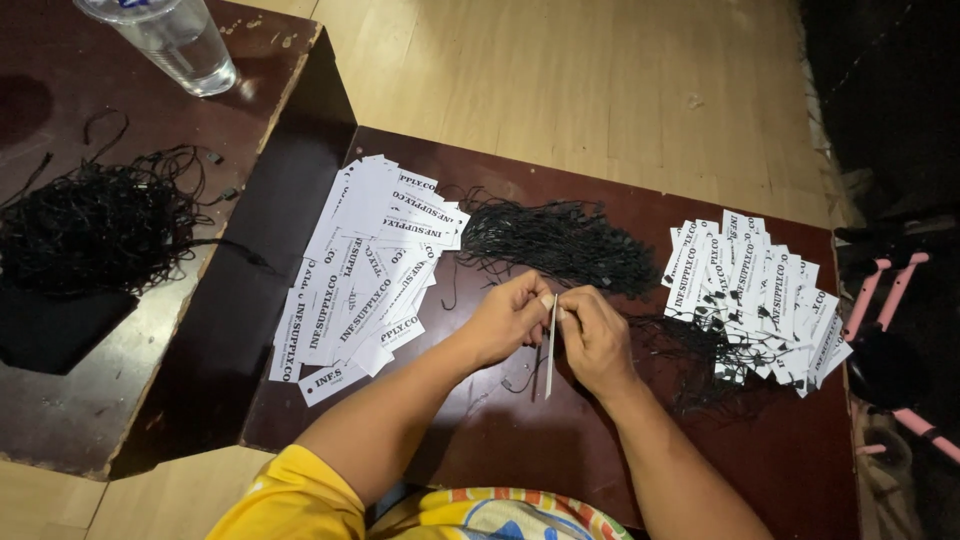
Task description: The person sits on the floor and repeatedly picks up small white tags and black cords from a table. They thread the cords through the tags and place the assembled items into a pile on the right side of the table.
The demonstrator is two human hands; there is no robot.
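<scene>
Seen from above, a person in a yellow sleeve works at a low dark brown table (pixel 560 440) set on a pale wooden floor. Both hands meet near the middle of the table. The left hand (pixel 505 320) is curled, its fingertips pinched together against the top of a white paper tag (pixel 550 345), which is seen edge-on and hangs upright as a thin pale strip. The right hand (pixel 597 335) is likewise curled, with its thumb and forefinger closed on the same upper end of the tag, so that the two hands touch there. Whether a string is also held between the fingers is too small to tell. To the left of the hands lies a loose, fanned heap of white tags with black print (pixel 365 265), without strings. Just behind the hands, toward the far edge of the table, lies a tangled bundle of thin black strings (pixel 560 240). To the right sits a second heap of white tags (pixel 750 290), with black strings threaded through them and trailing toward the right hand. A second, slightly higher brown table (pixel 90 400) stands at the left, well apart from the hands; on it rest another dark tangle of strings (pixel 90 225) and, at the far corner, a clear plastic cup (pixel 180 40). Pink-handled objects (pixel 900 300) lie in shadow at the right edge.
</scene>
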